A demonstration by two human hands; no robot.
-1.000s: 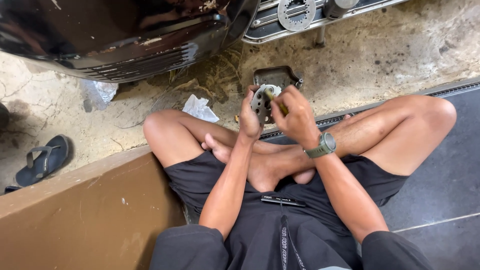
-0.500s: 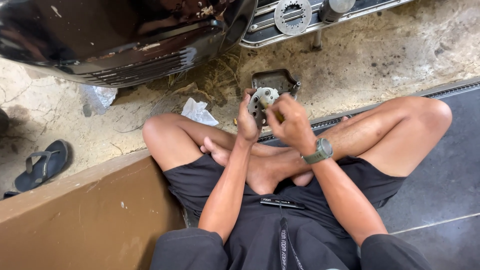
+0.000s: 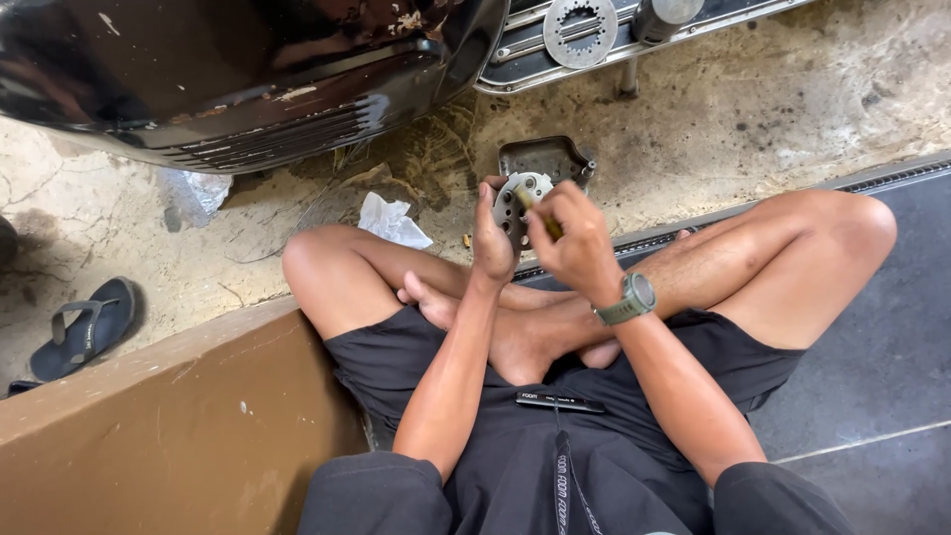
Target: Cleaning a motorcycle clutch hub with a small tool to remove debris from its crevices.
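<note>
Head view: left hand point(image 3: 492, 238) grips round grey metal disc w/ holes point(image 3: 517, 201) held up over crossed legs, right hand point(image 3: 575, 243) closed on small yellowish tool point(image 3: 540, 216) touching disc, dark metal tray point(image 3: 545, 159) on dirty floor just behind.

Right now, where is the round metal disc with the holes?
In the head view, the round metal disc sits at centre, held upright by the left hand, just in front of the dark metal cover on the ground.
</note>
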